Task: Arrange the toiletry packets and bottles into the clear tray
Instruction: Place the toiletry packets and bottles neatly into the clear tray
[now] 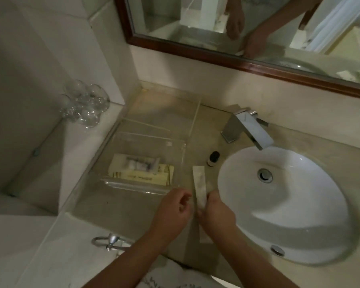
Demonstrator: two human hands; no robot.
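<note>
The left forearm (133, 252) and right forearm (252, 260), both bare, reach forward and converge, so the hands sit side by side. The right hand (216, 213) is knuckles-up, its fingers curled round the near end of a long packet (199, 183). Just to its left, the left hand (170, 206) has curled fingers (whether they touch the packet cannot be told).

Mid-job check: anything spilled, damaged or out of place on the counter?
Nothing looks spilled or damaged. The small bottle stands upright on the counter, between the clear tray and the sink, outside the tray. The right hand grips a long white packet, also outside it.
</note>
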